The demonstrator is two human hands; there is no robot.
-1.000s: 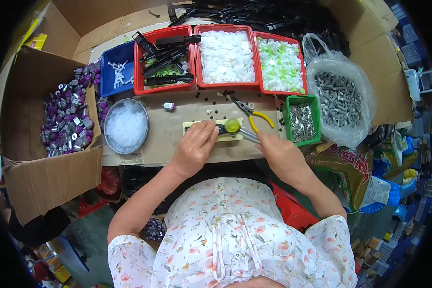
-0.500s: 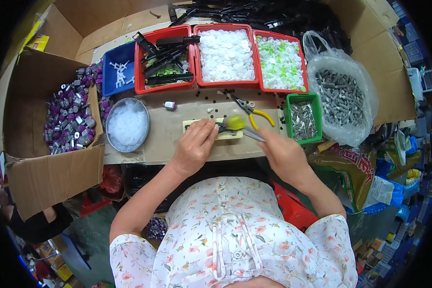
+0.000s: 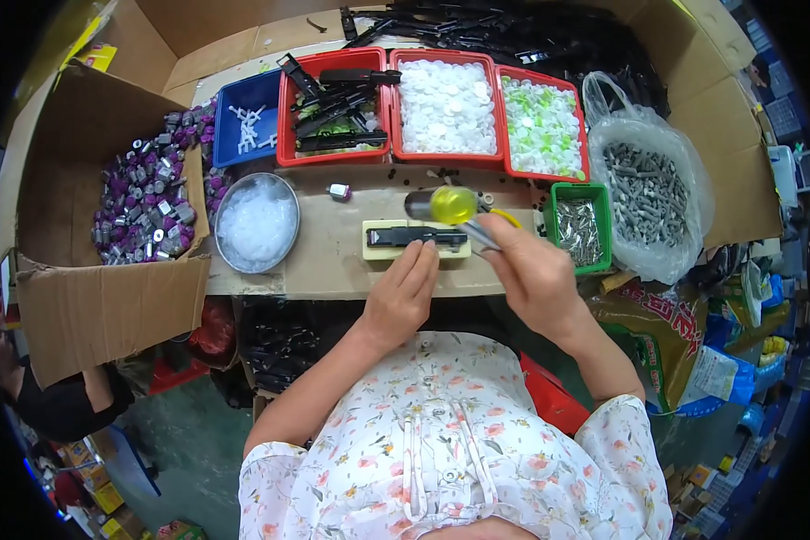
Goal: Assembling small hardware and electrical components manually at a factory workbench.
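A long black plastic part [image 3: 396, 236] lies in a cream block-shaped holder [image 3: 373, 253] on the bench. My left hand [image 3: 400, 297] presses its fingertips, held close together, on the near edge of that part. In my right hand [image 3: 538, 274] is a mallet [image 3: 454, 205] with a yellow face and a dark opposite end. My fingers are closed round its metal handle, and the head hangs above the part's right end, slightly blurred. Behind the mallet, yellow-handled pliers [image 3: 506, 218] are mostly hidden.
Along the back stand a blue bin [image 3: 218, 135], red bins [image 3: 393, 108] of black parts and small discs, a green box [image 3: 553, 202] of pins and a plastic bag [image 3: 702, 202] of grey pieces. At left are a round dish [image 3: 296, 225] and a carton [image 3: 108, 301] with purple-and-silver pieces.
The left hand has drawn back toward me, uncovering more of the black part and the holder. The mallet head has shifted a little, its face more visible. The whole view has shifted slightly.
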